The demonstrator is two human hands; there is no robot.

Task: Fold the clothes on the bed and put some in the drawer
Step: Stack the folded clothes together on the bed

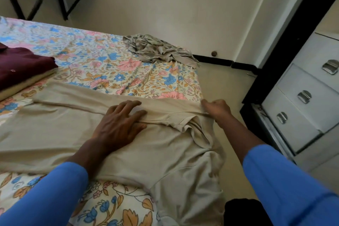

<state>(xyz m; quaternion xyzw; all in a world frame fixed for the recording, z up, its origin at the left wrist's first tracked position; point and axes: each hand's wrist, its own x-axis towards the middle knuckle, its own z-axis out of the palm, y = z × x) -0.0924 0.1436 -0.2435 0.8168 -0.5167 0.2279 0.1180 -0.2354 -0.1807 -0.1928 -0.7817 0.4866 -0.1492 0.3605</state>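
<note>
While the left hand (119, 123) presses flat, fingers spread, on the beige shirt (64, 134) at the bed's (110, 64) near right edge, the right hand (216, 109) pinches its shoulder; pull the fold taut and keep edges aligned.

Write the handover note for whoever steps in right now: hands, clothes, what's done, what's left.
Left hand: flat with fingers spread, pressing the beige shirt down on the bed.
Right hand: pinches the shirt's upper edge near the collar.
The shirt lies spread across the near side, with one end hanging over the bed's edge.
Done: a maroon garment sits folded on a cream one at far left.
Left: finish folding the beige shirt, fold the crumpled grey garment at the far corner, then put some in the drawer unit, whose drawers are all closed.
</note>
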